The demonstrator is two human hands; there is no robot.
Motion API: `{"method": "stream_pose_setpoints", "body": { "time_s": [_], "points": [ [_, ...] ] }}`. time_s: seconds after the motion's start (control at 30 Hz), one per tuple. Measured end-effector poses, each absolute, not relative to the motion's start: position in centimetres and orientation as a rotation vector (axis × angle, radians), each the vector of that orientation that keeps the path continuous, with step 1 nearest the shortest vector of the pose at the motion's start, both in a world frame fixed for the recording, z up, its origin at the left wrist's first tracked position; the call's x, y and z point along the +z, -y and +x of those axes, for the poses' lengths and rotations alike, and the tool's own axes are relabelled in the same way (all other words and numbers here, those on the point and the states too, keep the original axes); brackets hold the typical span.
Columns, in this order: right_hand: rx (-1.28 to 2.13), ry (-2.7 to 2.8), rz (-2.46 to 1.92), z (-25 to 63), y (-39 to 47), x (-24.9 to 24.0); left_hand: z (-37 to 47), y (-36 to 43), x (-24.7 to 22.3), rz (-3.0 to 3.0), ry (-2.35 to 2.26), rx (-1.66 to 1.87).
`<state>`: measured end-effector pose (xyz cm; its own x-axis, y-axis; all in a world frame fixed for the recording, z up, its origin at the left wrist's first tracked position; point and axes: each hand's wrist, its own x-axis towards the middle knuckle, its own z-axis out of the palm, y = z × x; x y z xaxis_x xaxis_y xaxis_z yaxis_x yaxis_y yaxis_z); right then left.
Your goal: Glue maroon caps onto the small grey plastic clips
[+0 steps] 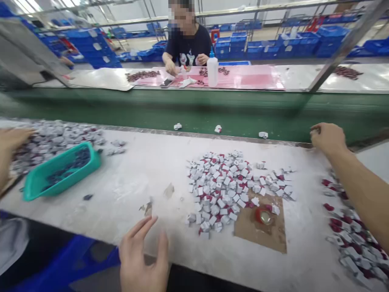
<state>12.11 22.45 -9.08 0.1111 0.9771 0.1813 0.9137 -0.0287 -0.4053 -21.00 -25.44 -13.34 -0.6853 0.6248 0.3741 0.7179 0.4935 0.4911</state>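
My left hand [144, 255] is held above the near edge of the white table [130, 219]. Its thumb and fingers are apart with nothing between them. My right hand [328, 138] reaches out to the far right edge of the table, by the green conveyor belt [146, 107]. The fingers there are closed, and what they hold, if anything, is too small and blurred to name. Between my hands lies a heap of small white-and-dark-red block pieces [217, 186]. A brown cardboard square [258, 235] carries a small round red-rimmed container [265, 216].
Single white pieces [218, 129] sit along the belt's near side. More pieces [352, 239] lie under my right forearm. At left stand a green tray [62, 178] and another person's hand [13, 142] over a pile. Across the belt a person [190, 44] works near a white bottle [212, 72].
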Motion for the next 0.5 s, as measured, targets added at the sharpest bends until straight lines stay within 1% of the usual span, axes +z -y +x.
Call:
{"method": "stream_pose_setpoints", "body": {
  "time_s": [0.13,0.23,0.33,0.43,0.5],
  "points": [
    [0.455,1.869,-1.985,11.0,-15.4,-7.5,-22.6,27.7,-15.5,-0.995,2.755,-0.783],
    [0.728,1.795,-1.909,11.9,-8.5,-7.4,-24.2,26.9,-15.7,-0.909,2.867,-0.781],
    [0.967,1.622,-1.789,13.4,-1.7,-8.4,-25.7,25.1,-15.5,-0.914,2.886,-0.816],
    [1.051,1.537,-1.696,14.8,4.2,-9.8,-26.8,23.6,-15.6,-0.926,2.858,-0.825],
    [1.017,1.538,-1.648,15.5,7.4,-10.9,-27.4,23.0,-15.6,-0.956,2.837,-0.826]
  ]
}}
